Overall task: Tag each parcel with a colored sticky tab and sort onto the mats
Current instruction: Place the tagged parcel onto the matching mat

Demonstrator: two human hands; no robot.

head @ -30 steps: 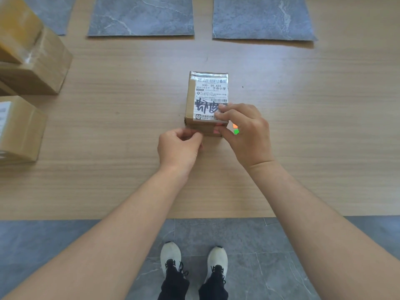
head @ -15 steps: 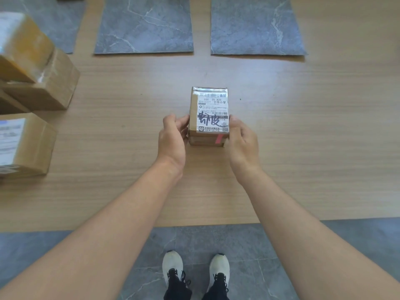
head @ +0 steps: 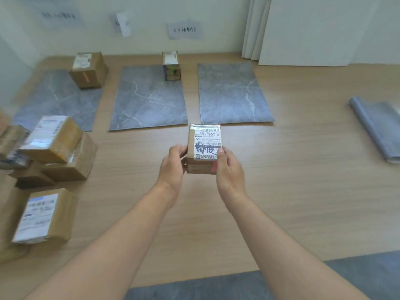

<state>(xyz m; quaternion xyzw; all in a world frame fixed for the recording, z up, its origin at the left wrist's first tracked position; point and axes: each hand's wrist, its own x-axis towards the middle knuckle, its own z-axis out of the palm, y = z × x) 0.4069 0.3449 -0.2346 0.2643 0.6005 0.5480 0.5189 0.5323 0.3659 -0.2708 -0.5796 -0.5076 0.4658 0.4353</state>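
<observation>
Parcel, label up, long axis pointing toward mats.

Wooden surface, three mats, parcels (piled left)

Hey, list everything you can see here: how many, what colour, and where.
held parcel: one, brown, white label, in front of the right mat
red tab: one, on the held parcel's near face
mats: three, grey marble, in a row on the far side
orange-tab parcel: one, brown, far corner of the left mat
green-tab parcel: one, brown, far corner of the middle mat
parcel pile: several, brown, count unclear, left edge
rolled sheet: one, grey, right edge
signs: three, white paper, on the wall
table: one, light wood
left hand: grips the held parcel's left side
right hand: grips its right side
</observation>
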